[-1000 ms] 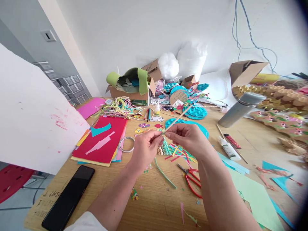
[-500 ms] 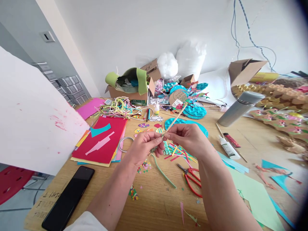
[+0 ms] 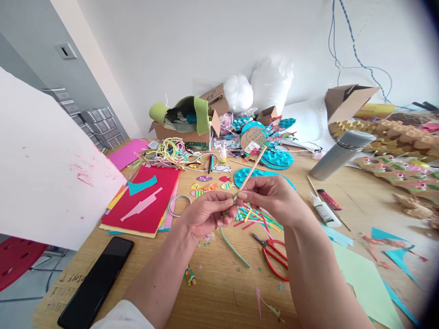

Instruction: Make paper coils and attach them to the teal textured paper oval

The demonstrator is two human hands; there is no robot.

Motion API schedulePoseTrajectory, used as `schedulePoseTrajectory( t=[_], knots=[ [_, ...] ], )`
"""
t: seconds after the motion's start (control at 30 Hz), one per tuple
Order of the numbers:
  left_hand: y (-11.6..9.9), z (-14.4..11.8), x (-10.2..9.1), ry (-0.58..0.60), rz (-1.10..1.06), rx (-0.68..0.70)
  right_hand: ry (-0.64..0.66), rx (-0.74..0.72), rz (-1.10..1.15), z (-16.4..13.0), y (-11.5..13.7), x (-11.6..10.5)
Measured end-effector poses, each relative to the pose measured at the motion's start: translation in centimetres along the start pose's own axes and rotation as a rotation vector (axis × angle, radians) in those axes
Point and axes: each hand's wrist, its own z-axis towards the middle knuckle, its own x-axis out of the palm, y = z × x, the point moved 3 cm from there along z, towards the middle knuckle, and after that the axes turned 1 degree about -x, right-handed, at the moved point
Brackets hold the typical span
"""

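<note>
A thin wooden stick (image 3: 253, 170) slants up and away from my fingertips, with a bit of green at its far tip. My right hand (image 3: 269, 198) is closed in a pinch on its lower part. Thumb and fingers of my left hand (image 3: 214, 210) press together at the lower end, where some green material shows around the stick. Below my left hand a green pipe cleaner (image 3: 235, 249) trails down toward the tabletop; its upper end is hidden by the fingers. Red-handled scissors (image 3: 274, 256) lie beside my right forearm.
Paper fish (image 3: 205, 178), colored paper strips (image 3: 262, 217) and a tape roll (image 3: 179, 205) lie beyond my hands. Left are red paper (image 3: 144, 201) and a phone (image 3: 98, 281). A glue bottle (image 3: 325, 210) and grey flask (image 3: 338, 155) are at right. Boxes line the wall.
My left hand has shifted slightly right and its fingers have changed position at the stick's lower end. The stick stands a little steeper. My right hand still pinches it.
</note>
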Motion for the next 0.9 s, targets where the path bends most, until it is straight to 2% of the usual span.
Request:
schedulePoseTrajectory(
  t=[0.23,0.33,0.4,0.57,0.63,0.7,0.83,0.9],
  knots=[
    [-0.2,0.1,0.2,-0.231,0.168,0.183,-0.032,0.005,-0.087,0.2,-0.7,0.3],
    [-0.3,0.0,0.2,-0.289,0.191,0.2,-0.044,0.015,-0.125,0.2,-0.9,0.5],
    [-0.3,-0.1,0.1,-0.271,0.164,0.165,-0.029,0.019,-0.114,0.2,-0.9,0.5],
    [0.1,0.3,0.0,-0.065,-0.017,0.015,0.015,0.004,-0.044,-0.1,-0.5,0.4],
    [0.3,0.4,0.1,-0.029,-0.081,-0.008,0.015,-0.013,-0.025,-0.1,-0.4,0.4],
    [0.4,0.5,0.1,-0.084,-0.093,0.025,-0.007,-0.018,-0.007,0.2,-0.4,0.5],
    [0.0,0.4,0.0,-0.326,-0.045,0.207,-0.121,0.025,0.03,0.9,-0.7,0.7],
    [-0.2,0.3,0.0,-0.394,-0.031,0.271,-0.165,0.037,0.043,1.1,-0.9,0.8]
  ],
)
